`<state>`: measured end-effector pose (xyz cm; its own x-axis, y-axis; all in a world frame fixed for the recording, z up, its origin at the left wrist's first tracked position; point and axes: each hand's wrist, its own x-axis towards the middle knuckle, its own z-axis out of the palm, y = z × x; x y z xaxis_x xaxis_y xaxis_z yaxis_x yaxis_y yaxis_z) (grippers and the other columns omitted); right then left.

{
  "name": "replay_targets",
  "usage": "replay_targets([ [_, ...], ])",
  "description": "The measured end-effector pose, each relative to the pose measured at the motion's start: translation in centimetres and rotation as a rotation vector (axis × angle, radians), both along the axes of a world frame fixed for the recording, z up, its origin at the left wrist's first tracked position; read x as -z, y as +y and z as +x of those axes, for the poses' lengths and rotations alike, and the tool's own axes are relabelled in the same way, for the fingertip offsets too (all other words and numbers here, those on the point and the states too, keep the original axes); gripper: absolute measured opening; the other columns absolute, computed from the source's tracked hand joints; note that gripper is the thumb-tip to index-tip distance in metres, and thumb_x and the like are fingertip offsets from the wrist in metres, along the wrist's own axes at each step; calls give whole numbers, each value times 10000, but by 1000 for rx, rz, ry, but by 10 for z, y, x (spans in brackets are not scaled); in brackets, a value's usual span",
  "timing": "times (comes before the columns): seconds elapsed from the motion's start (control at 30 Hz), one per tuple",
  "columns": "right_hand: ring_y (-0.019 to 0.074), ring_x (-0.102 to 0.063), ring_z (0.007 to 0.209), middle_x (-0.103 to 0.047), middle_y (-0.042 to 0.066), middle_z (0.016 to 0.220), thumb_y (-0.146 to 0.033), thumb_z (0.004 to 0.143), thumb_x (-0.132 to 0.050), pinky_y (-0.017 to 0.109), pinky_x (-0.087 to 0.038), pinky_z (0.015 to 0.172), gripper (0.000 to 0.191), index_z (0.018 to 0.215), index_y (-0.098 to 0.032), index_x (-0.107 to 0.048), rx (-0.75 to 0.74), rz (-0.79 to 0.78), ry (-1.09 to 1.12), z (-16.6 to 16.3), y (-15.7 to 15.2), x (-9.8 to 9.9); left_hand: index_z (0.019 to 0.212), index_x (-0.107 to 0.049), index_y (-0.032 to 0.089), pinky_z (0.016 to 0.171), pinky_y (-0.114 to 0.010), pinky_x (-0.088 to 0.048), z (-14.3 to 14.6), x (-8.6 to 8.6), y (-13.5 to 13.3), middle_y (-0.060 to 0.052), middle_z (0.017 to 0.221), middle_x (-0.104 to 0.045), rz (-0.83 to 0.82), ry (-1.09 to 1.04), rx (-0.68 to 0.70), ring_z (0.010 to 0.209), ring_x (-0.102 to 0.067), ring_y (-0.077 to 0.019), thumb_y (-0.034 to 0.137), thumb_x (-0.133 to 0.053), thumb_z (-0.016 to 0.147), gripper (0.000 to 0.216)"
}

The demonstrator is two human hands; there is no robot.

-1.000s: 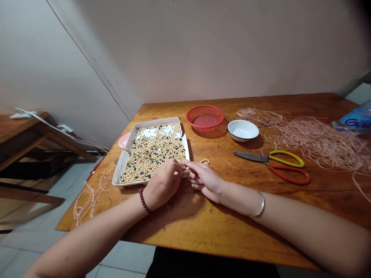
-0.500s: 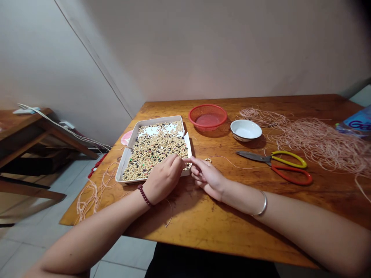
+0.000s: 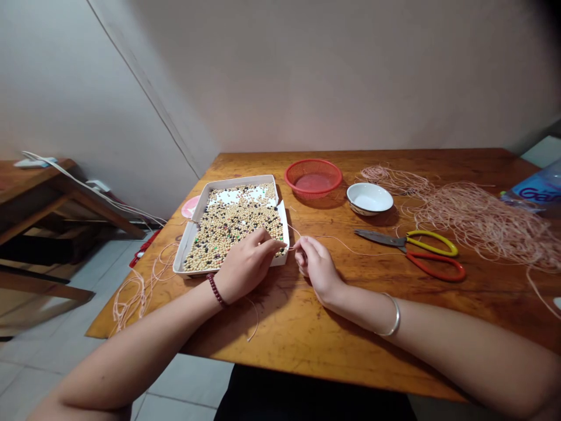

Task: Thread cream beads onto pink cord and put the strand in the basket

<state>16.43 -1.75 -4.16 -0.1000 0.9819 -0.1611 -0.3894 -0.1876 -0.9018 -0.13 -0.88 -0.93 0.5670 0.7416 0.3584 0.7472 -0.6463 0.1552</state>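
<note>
A white tray (image 3: 191, 235) full of small beige, dark and coloured beads lies on the wooden table (image 3: 350, 327). My left hand (image 3: 245, 264) rests at the tray's near right corner, fingers pinched over the beads; what it pinches is too small to name. Just to its right, my right hand (image 3: 316, 268) is closed in a pinch on a thin pink cord (image 3: 346, 247) that runs off to the right across the table. The two hands sit a short gap apart.
A red mesh basket (image 3: 312, 177) and a white bowl (image 3: 369, 198) stand behind the hands. Scissors with yellow and red handles (image 3: 416, 248) lie to the right. A heap of pink cord (image 3: 482, 222) covers the right side; loose cords (image 3: 131, 292) hang off the left edge.
My right hand has curled from stretched fingers into a pinch and drawn slightly right, pulling the cord taut. The short string of beads by it is now hidden. The left hand barely moved.
</note>
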Motion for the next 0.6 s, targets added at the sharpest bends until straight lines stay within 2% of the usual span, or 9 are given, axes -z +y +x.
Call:
replay_targets([
  [0.17, 87, -421, 509, -471, -29, 572, -378, 873, -459, 214, -339, 486, 272, 716, -172, -542, 96, 165, -171, 2, -4, 1, 1022, -628, 192, 662, -267, -437, -1, -3, -1, -50, 889, -526, 8, -84, 22, 754, -509, -136, 166, -450, 931, 201],
  [0.23, 102, -484, 574, -550, 6, 695, -383, 902, -426, 235, -401, 542, 271, 795, -173, -560, 124, 236, -214, 2, -6, 2, 1010, -632, 192, 665, -266, -440, -1, -5, -2, -50, 888, -528, 25, -122, 17, 757, -506, -135, 163, -453, 930, 198],
  [0.3, 133, -563, 741, -589, 51, 905, -379, 912, -420, 281, -467, 690, 234, 941, -184, -546, 222, 313, -235, 2, -7, 5, 1007, -634, 195, 667, -263, -442, -1, -6, -3, -47, 882, -527, 41, -157, 15, 760, -504, -133, 156, -457, 927, 198],
  [0.37, 173, -560, 971, -548, 89, 1092, -366, 912, -430, 356, -445, 888, 249, 1089, -201, -488, 354, 375, -267, 3, -5, 9, 1001, -635, 196, 670, -262, -444, -1, -7, -3, -44, 877, -526, 61, -173, 15, 765, -505, -131, 147, -464, 923, 195],
  [0.43, 199, -496, 1114, -494, 109, 1182, -350, 913, -433, 413, -375, 997, 289, 1168, -213, -435, 462, 414, -326, 5, -3, 12, 997, -634, 195, 671, -262, -444, -1, -7, -2, -44, 877, -528, 81, -165, 15, 766, -506, -131, 142, -469, 919, 190],
  [0.53, 208, -468, 1139, -475, 108, 1181, -325, 918, -428, 438, -343, 1026, 271, 1169, -220, -425, 528, 500, -389, 6, -4, 11, 999, -632, 197, 663, -261, -439, -1, -6, -2, -46, 882, -531, 116, -123, 35, 759, -501, -131, 124, -474, 909, 196],
  [0.6, 201, -497, 1089, -491, 97, 1131, -315, 923, -423, 419, -378, 994, 244, 1148, -221, -433, 449, 584, -368, 6, -9, 7, 1000, -630, 202, 646, -256, -431, -1, -6, -2, -44, 870, -533, 150, -85, 91, 749, -496, -133, 106, -477, 896, 208],
])
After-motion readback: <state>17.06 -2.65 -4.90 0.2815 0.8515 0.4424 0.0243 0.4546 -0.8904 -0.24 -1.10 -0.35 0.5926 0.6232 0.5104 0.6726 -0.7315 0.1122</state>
